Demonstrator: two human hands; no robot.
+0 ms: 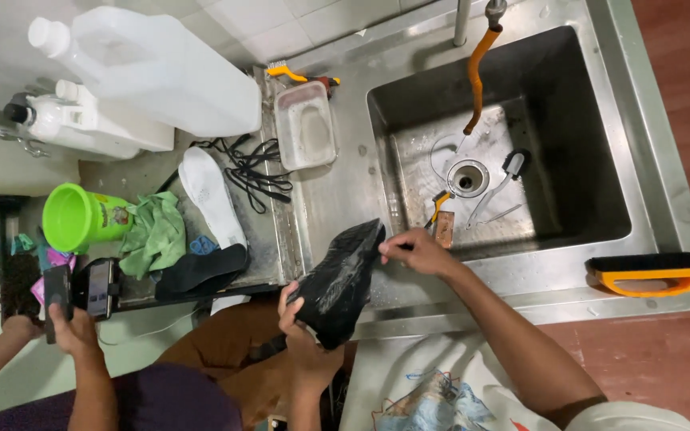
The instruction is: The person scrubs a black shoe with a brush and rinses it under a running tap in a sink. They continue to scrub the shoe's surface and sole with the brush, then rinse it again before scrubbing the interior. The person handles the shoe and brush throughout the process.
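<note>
My left hand (301, 335) grips a wet black shoe (337, 283) from below, holding it tilted over the front rim of the steel sink (584, 263). At the shoe's upper tip, my right hand (417, 251) has its fingers pinched shut on something small and dark; what it is I cannot tell. A white insole (211, 195) and a black insole (201, 271) lie on the counter to the left, beside black laces (257, 172).
The sink basin holds an orange hose (477, 76), a drain (468, 177) and small brushes. An orange-handled brush (648, 273) lies on the right rim. White jugs (161, 72), a plastic tub (305, 124), a green cup (77, 217) and green cloth (153, 231) crowd the left. Another person's hands (73, 327) hold a phone.
</note>
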